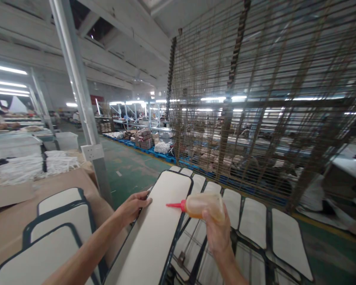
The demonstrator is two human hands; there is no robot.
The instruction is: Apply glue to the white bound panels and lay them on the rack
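1. Remotely, I see the left hand (138, 204) grasping the dark-edged panel (163, 221) at 6 o'clock by its rim, likely to steady it
2. My right hand (218, 233) clasps the bottle (203, 204) sideways at 5, probably so its red nozzle (175, 205) reaches the pale face
3. Brown table (6, 227) at 8 bears similar panels (59, 221)
4. Metal post (77, 75) stands at 10, wire mesh (255, 79) at 2, green floor (127, 170) between

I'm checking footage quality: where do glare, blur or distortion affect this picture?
Head view: lit tubes glare at left; the wire rack looks smeared; the metal post leans, perhaps from lens or head tilt; the bottle is fairly clear.
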